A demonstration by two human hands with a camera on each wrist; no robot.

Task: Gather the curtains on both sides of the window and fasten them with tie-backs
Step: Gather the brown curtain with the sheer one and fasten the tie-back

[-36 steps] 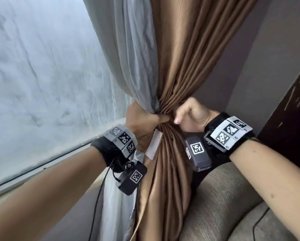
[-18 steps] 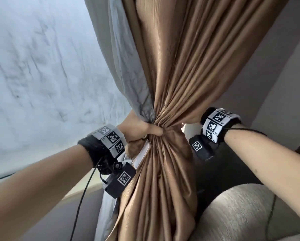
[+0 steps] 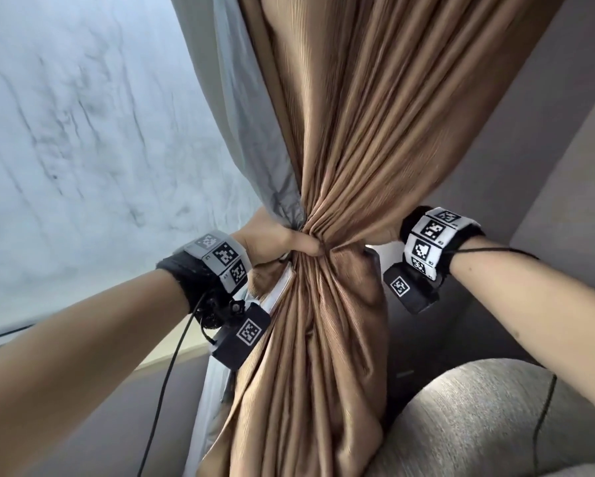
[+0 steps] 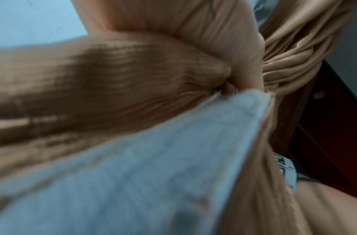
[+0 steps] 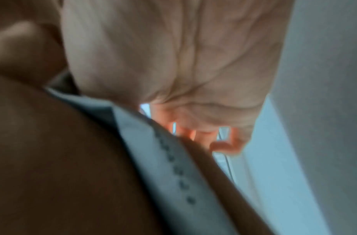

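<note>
Here is the brown curtain (image 3: 341, 160), bunched into a tight waist right at the middle of the head view, with its pale grey lining (image 3: 251, 132) on the window (image 3: 82, 132) side. The left hand (image 3: 275, 241) is clamped round that waist from the left, thumb pressed across the front folds. The right hand (image 3: 384, 235) is tucked in behind the bundle on the right, mostly hidden by the cloth; the right wrist view shows its fingers (image 5: 223, 143) curled, but what they hold I cannot tell. A pale strip, the tie-back (image 3: 282, 285), hangs just under the left hand against the folds, and it fills the left wrist view, blurred. Below the grip the curtain flares out again beside a grey upholstered chair (image 3: 478, 425).
</note>
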